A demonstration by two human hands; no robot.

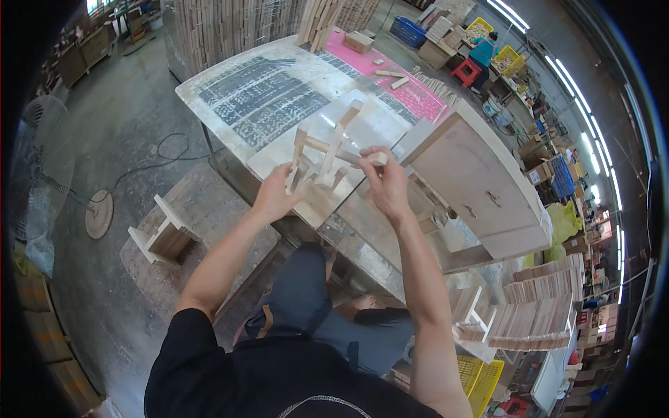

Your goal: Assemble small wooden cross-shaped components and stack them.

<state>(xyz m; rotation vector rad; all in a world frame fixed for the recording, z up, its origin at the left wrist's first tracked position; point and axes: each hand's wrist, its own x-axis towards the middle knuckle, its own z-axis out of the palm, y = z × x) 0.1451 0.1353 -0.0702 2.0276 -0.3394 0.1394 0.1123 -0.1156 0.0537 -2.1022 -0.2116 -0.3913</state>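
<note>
A small pale wooden frame (317,145), made of several joined bars, stands on the worktable in front of me. My left hand (277,195) grips its near left side, fingers partly hidden behind the wood. With my right hand (385,182) I pinch the light end of a short wooden bar (377,159) at the frame's right side. Whether that bar is fixed to the frame I cannot tell. Just right of the right hand, a large wooden box-like housing (481,188) stands on the table with its inside partly in view.
The worktable (223,73) carries a pink sheet (411,92) with loose wood strips. Stacked slats (233,28) rise behind it. To the left are a low board with a wooden piece (167,237) and a fan (52,164). Stacked wooden parts (533,320) and a yellow crate (481,380) sit right.
</note>
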